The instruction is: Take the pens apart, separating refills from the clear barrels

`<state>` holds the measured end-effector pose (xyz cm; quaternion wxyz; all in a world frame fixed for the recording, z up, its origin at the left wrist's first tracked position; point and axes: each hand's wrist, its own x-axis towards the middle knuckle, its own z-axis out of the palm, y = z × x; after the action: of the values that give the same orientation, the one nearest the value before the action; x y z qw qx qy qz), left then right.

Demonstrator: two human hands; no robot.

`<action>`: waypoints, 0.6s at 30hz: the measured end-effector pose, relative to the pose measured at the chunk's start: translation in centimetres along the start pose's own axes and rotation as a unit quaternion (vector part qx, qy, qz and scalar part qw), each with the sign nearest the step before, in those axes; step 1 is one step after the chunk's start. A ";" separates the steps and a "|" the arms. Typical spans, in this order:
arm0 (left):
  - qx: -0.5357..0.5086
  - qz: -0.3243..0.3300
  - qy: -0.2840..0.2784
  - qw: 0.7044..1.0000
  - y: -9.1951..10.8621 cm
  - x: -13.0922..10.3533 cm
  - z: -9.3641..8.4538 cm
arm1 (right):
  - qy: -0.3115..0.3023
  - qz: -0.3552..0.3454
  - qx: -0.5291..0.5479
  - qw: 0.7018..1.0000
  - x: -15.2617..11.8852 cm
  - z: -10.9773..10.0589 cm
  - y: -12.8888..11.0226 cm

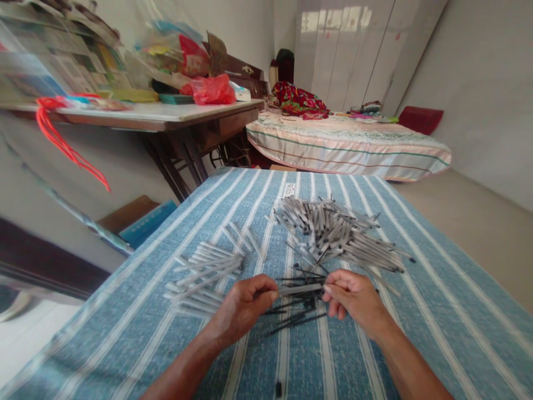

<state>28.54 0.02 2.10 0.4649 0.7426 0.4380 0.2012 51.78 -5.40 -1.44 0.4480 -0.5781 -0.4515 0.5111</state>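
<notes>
A slim translucent grey tube (300, 289) is stretched level between my two hands. My left hand (249, 304) pinches its left end between thumb and fingers. At the right end, the fingers of my right hand (353, 300) are closed on it; a dark bit shows at the fingertips. Several thin black sticks (296, 320) lie loose on the cloth under and between the hands. To the left is a loose pile of pale tubes (204, 272). Beyond my right hand spreads a larger heap of similar tubes (328, 228), many with black ends.
A blue and white striped cloth (166, 355) covers the table. One small black piece (278, 389) lies near its front edge. On the left stands a desk (175, 114) with bags and a red plastic bag (212, 90). A bed (350, 141) is behind the table.
</notes>
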 end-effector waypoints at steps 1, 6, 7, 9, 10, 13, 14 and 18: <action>-0.001 -0.001 0.000 1.000 0.0 0.0 -0.2 | 0.001 0.006 -0.011 1.000 0.0 -0.3 -0.1; 0.000 -0.014 0.008 1.000 -0.4 0.2 -2.4 | 0.017 0.050 -0.061 0.997 -0.3 -3.2 -0.7; 0.004 -0.019 0.015 1.000 -0.5 0.2 -3.0 | 0.011 0.064 -0.079 0.995 -0.4 -3.7 -0.8; 0.021 -0.022 0.040 0.999 -1.0 0.3 -4.3 | 0.013 0.086 -0.130 0.988 -0.4 -4.4 -0.9; 0.034 -0.020 0.055 0.998 -1.3 0.3 -5.0 | 0.030 0.084 -0.158 0.983 -0.5 -4.5 -0.9; 0.069 -0.014 0.084 0.994 -2.3 0.4 -6.5 | 0.122 -0.012 -0.239 0.963 -0.6 -3.5 -0.8; 0.077 -0.013 0.087 0.993 -2.5 0.4 -6.8 | 0.155 -0.071 -0.264 0.949 -0.7 -2.8 -0.7; 0.079 0.005 0.059 0.995 -2.3 0.1 -7.2 | 0.162 -0.286 -0.354 0.875 -1.1 0.7 -0.3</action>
<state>22.45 4.21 3.62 0.3767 0.7661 0.4759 0.2115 51.03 -6.34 -1.04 0.4071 -0.6183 -0.6691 0.0656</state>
